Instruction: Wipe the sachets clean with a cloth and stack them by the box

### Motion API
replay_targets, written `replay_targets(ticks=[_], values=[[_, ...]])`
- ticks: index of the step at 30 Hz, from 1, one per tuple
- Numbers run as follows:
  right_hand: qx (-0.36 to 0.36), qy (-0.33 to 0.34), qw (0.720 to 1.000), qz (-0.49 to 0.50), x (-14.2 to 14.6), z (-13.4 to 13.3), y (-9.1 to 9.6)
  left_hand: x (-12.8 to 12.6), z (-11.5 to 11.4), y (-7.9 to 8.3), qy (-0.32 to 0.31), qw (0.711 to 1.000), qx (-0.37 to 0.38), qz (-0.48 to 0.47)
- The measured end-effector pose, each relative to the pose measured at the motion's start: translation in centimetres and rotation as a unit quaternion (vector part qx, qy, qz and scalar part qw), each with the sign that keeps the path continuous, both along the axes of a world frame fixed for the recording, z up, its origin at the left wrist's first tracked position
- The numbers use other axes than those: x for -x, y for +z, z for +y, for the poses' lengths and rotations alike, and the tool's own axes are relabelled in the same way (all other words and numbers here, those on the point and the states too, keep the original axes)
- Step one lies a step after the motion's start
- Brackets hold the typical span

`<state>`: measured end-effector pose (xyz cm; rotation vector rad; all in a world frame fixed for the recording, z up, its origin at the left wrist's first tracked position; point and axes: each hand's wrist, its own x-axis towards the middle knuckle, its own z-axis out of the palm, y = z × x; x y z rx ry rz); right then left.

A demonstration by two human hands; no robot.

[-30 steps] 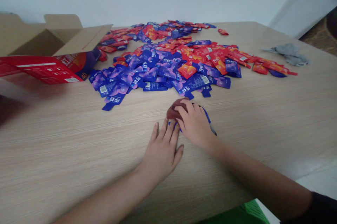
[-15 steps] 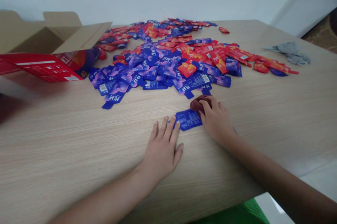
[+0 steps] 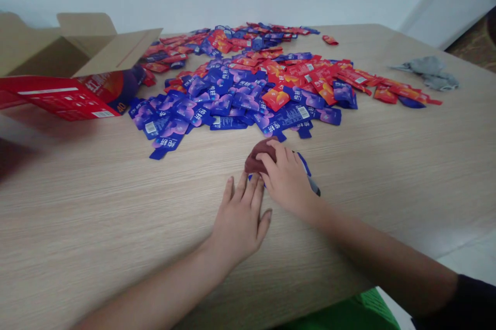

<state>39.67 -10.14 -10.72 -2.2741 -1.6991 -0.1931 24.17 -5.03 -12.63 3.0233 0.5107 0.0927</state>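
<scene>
My left hand (image 3: 238, 221) lies flat on the table with fingers stretched out, its fingertips on the near-left end of a blue packet (image 3: 305, 163). My right hand (image 3: 289, 177) is closed round a folded dark red cloth (image 3: 259, 157) and presses it over the left part of that packet, right by the left fingertips. Most of the packet is hidden under this hand and the cloth. Beside the right wrist, a grey and black object (image 3: 314, 186) pokes out; its kind I cannot make out.
Beyond my hands spreads a heap of blue packets (image 3: 222, 97) and red packets (image 3: 306, 74). An open cardboard box (image 3: 120, 53) with a red printed side stands at the left. Grey gloves or cloths (image 3: 430, 72) lie at the right on the wooden table (image 3: 116, 226).
My right hand has slid the dark red cloth leftwards along the blue packet, up to the left fingertips. The left hand has stayed in place. More of the grey and black object now shows.
</scene>
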Motion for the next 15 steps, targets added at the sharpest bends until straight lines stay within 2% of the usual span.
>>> replay_targets(ticks=[4, 15], values=[[0.014, -0.038, 0.999, -0.023, -0.8, -0.5, -0.5, -0.1, 0.1, 0.2, -0.005, 1.000, 0.009, 0.003], [0.015, -0.121, 0.992, -0.020, -5.4, -3.5, -1.2, 0.0, 0.1, 0.1, 0.001, 1.000, 0.014, 0.010]])
